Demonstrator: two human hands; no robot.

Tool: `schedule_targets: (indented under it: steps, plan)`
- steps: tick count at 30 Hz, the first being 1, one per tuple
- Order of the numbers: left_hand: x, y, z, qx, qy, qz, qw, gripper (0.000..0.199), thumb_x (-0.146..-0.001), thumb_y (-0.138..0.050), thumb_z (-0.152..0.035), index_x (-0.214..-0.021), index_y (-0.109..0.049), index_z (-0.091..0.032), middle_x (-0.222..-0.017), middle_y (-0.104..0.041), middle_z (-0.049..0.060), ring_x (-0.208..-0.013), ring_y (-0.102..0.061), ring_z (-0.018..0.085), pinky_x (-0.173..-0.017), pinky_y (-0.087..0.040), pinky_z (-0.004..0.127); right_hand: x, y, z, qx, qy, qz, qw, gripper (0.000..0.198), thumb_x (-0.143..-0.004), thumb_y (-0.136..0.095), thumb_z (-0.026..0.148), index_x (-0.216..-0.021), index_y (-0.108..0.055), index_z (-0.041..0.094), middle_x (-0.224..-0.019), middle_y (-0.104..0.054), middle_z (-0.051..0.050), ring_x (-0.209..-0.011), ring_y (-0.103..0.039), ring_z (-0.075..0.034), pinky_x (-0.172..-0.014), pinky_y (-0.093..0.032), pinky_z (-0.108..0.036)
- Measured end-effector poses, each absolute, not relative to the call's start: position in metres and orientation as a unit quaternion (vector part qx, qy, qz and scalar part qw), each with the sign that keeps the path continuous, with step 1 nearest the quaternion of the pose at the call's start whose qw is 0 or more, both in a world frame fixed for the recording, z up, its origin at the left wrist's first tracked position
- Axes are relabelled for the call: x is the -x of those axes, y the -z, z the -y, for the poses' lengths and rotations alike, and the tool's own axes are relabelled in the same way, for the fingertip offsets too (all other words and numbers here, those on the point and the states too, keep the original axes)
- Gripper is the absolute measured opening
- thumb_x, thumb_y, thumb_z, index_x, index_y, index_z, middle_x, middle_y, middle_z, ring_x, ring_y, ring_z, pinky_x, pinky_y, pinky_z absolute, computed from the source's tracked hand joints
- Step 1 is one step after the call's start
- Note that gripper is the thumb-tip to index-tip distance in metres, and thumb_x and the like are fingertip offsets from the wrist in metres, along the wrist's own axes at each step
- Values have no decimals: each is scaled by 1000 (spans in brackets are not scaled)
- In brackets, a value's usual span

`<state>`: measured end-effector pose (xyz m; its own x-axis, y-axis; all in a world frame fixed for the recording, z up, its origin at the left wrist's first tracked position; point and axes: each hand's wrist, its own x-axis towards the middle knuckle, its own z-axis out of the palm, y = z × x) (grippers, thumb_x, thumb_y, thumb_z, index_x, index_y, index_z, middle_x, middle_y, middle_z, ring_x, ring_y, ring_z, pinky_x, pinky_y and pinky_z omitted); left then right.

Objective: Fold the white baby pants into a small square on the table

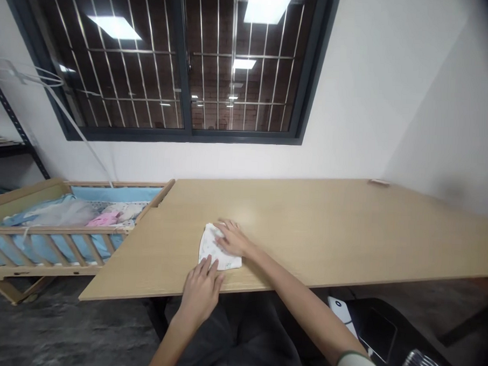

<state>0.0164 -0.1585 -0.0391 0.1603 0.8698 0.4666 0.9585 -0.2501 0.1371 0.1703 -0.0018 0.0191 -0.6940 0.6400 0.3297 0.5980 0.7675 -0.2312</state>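
Evidently the white printed cloth (207, 245) lies near the tabletop's (327, 224) front edge because that is where both arms reach comfortably. With the cloth as the dial's centre and the window (187, 72) towards twelve, the right hand (231, 239) rests palm down at about one o'clock, fingers spread wide and closed on nothing; such a flat contact would suit pressing or smoothing thin fabric better than a pinch. At seven o'clock the left hand (202, 286) has its fingers loosely apart, fingertips at the cloth's near edge, apparently steadying it so it cannot slide under the other palm; whether any fabric is nipped beneath them cannot be told. Towards nine o'clock, just beside the table, a wooden crib (64, 230) contains a pink cloth (105, 219) among other fabrics, its rails presumably keeping them together. Down at four o'clock, a dark-screened phone (378, 333) lies on a black surface below the tabletop, apart from the working area.
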Motion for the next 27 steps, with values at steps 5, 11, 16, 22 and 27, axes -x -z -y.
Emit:
schedule_targets:
  steps: [5, 11, 16, 22, 27]
  plan:
    - [20, 31, 148, 777, 284, 562, -6, 35, -103, -43, -32, -125, -68, -21, -133, -68, 7, -121, -64, 24, -105, -51, 42, -206, -34, 53, 306, -127, 929, 165, 42, -98, -55, 49, -125, -68, 19, -123, -67, -14, -118, -60, -29, -105, -41, -45]
    - [30, 41, 170, 802, 307, 512, 20, 42, -92, -65, -48, -127, -67, -24, -134, -67, 8, -120, -63, 30, -104, -52, 49, -241, -26, 115, 306, -149, 930, 140, 64, -90, -66, 57, -143, -56, 22, -151, -51, -15, -140, -45, -33, -117, -28, -48]
    - [38, 44, 185, 834, 307, 460, -1, 25, -100, -55, -33, -121, -68, -27, -128, -71, 4, -112, -66, 25, -99, -53, 45, -245, -19, 144, 307, -137, 927, 166, 35, -104, -44, 25, -134, -61, 24, -140, -60, -11, -131, -53, -27, -110, -36, -44]
    - [38, 13, 162, 789, 363, 490, -66, 26, -105, -44, -35, -113, -67, -25, -112, -73, 4, -108, -67, 21, -99, -52, 38, -234, -40, 136, 362, -186, 880, 247, 29, -107, -37, 31, -121, -61, 22, -116, -68, -11, -106, -63, -25, -92, -48, -37]
    - [23, -10, 109, 753, 335, 566, -10, 30, -106, -37, -29, -114, -64, -20, -114, -70, 8, -110, -65, 20, -100, -50, 34, -212, -36, 85, 411, -172, 834, 326, 25, -106, -36, 26, -112, -59, 19, -112, -61, -11, -102, -61, -22, -92, -48, -34]
